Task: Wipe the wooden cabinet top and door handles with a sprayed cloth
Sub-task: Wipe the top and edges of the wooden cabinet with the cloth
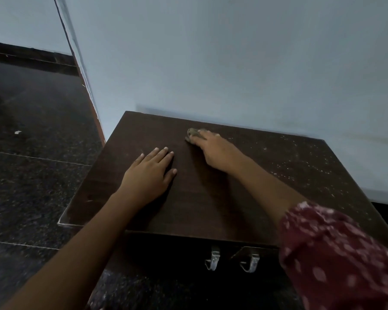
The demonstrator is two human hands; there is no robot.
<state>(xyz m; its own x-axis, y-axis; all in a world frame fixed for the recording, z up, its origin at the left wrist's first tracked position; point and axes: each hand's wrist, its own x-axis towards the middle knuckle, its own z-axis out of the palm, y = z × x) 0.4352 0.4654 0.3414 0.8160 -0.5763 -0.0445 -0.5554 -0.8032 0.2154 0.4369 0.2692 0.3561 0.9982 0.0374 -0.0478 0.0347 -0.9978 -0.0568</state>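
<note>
A dark wooden cabinet top [211,198] fills the middle of the view, pale specks scattered over its right part. My right hand [213,148] presses a small greyish cloth [194,132] flat against the top near the back edge; most of the cloth is hidden under my fingers. My left hand [149,173] lies flat on the top to the left, fingers spread, holding nothing. Two metal door handles, the left handle [213,260] and the right handle [250,262], hang on the cabinet front below the top's near edge.
A pale blue wall [233,63] rises directly behind the cabinet. Dark speckled floor tiles [31,153] lie to the left and in front. A wall corner with a brown edge strip [87,90] stands at the cabinet's back left.
</note>
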